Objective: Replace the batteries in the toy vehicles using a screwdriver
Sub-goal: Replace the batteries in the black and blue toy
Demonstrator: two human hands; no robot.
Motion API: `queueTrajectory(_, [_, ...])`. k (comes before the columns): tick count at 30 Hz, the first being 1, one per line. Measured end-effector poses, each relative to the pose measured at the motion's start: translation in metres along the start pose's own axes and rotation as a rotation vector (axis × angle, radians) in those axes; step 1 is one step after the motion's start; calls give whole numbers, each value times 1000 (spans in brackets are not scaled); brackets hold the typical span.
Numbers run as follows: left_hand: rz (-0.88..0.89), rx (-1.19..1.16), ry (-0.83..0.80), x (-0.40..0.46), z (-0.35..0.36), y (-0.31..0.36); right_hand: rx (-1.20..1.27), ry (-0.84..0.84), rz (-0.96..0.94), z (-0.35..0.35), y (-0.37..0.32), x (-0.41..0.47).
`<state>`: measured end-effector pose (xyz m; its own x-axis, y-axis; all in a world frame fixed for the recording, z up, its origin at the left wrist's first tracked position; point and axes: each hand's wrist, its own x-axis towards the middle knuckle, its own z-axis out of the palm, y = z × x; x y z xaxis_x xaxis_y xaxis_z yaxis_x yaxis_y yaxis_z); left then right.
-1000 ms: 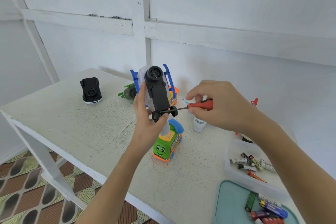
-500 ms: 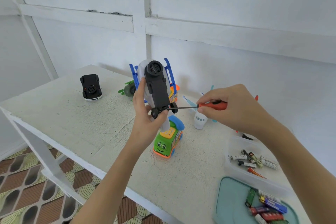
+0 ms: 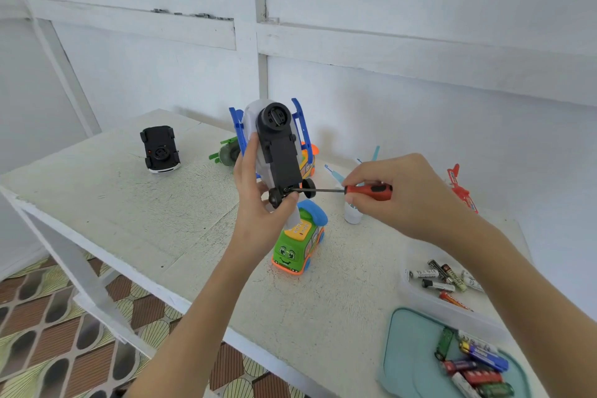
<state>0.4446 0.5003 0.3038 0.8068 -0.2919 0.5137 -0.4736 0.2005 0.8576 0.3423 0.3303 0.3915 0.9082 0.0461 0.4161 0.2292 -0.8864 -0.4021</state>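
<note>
The left hand (image 3: 261,203) holds a white toy vehicle (image 3: 277,152) upright above the worktop (image 3: 135,213), black underside turned toward the camera, its fingers clamped around the lower body just beside the rear wheels. The right hand (image 3: 397,194) pinches the red-handled screwdriver (image 3: 355,189) by its handle, fingers curled round it, with the thin shaft running leftward to the underside near the axle; whether the tip sits in a screw is too small to tell.

The toy looks like hollow moulded plastic: light, stiff, smooth enough to twist in the palm under turning force. Gripping the body sides, as now, seems sounder than holding the blue side rails or the wheels, which look thin or free to roll. The screw is probably tiny and easy to drop.

Loose batteries lie in a clear tray (image 3: 420,297) at the near right, more on a teal lid (image 3: 407,362) nearer. A green bus toy (image 3: 298,245) stands below the hands, and a black car (image 3: 159,149) lies upturned at the far left.
</note>
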Motion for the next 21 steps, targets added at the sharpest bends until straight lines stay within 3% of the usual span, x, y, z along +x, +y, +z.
queueTrajectory(11, [-25, 5, 34, 3, -2, -8, -267, 162, -238, 27, 3, -5])
queueTrajectory(21, [0, -15, 42, 11, -4, -13, -394, 231, -297, 27, 4, -13])
